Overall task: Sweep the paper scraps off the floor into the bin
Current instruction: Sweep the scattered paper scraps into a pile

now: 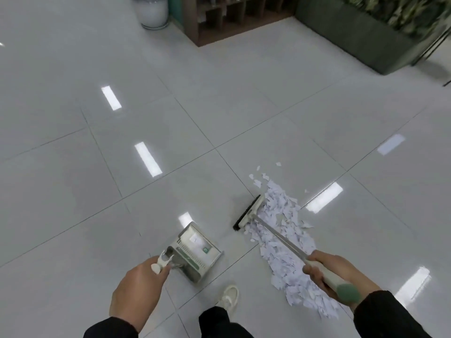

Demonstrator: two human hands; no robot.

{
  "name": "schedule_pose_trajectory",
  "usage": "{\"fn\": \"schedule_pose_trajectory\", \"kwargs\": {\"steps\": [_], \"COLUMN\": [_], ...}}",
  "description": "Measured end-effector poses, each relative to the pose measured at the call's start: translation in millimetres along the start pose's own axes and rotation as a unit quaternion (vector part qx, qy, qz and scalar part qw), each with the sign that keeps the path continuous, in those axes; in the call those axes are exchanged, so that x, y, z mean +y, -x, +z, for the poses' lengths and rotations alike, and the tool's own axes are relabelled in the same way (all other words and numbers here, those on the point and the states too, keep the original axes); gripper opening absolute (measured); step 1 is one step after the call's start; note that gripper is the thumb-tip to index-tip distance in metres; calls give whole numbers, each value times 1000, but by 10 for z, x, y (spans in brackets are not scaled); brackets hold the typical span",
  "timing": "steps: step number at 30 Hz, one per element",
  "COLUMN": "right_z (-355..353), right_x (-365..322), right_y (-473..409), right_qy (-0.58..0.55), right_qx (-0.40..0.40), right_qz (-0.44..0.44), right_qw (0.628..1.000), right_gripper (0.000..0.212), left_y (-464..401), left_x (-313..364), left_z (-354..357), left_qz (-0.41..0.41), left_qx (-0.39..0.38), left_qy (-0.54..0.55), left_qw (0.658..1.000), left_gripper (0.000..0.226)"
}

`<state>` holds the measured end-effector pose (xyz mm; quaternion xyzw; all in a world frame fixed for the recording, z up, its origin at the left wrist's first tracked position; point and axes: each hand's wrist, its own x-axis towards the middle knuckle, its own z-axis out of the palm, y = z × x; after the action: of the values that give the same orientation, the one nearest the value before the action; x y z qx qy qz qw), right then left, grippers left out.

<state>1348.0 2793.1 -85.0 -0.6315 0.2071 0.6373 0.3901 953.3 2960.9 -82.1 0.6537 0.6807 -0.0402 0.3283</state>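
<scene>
A long pile of white paper scraps [290,250] lies on the grey tiled floor at the lower right, with a few loose bits at its far end. My right hand [332,272] grips the broom handle [280,237] near its green end cap. The broom head [247,212], black bristles down, rests on the floor against the left edge of the pile. My left hand [136,289] holds the white handle of a white and green dustpan [195,250], which stands on the floor left of the pile, about a broom's width from it.
My white shoe [229,297] and dark trouser leg are between the dustpan and the pile. A dark wooden shelf unit [234,20], a white vase [152,12] and a dark green planter [361,37] stand at the far end. No bin is in view.
</scene>
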Motion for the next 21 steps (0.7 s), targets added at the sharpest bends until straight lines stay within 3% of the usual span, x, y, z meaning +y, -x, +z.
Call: {"fn": "schedule_pose_trajectory", "kwargs": {"steps": [6, 12, 17, 21], "right_z": [214, 1026, 1736, 1954], "right_x": [-618, -1358, -1952, -2146], "right_y": [96, -435, -958, -1223], "right_qy": [-84, -164, -237, -290], "right_qx": [-48, -88, -56, -8], "right_qz": [2, -54, -96, -95], "right_qw": [995, 981, 965, 952], "right_gripper": [34, 38, 20, 24], "left_y": [-826, -1611, -2297, -2977], "left_x": [673, 1326, 1729, 2090], "left_z": [-370, -643, -815, -999], "left_qz": [32, 88, 135, 187], "left_qx": [5, 5, -5, -43], "left_qy": [-5, 5, -20, -60], "left_qw": [999, 996, 991, 980], "left_gripper": [35, 46, 34, 34]}}
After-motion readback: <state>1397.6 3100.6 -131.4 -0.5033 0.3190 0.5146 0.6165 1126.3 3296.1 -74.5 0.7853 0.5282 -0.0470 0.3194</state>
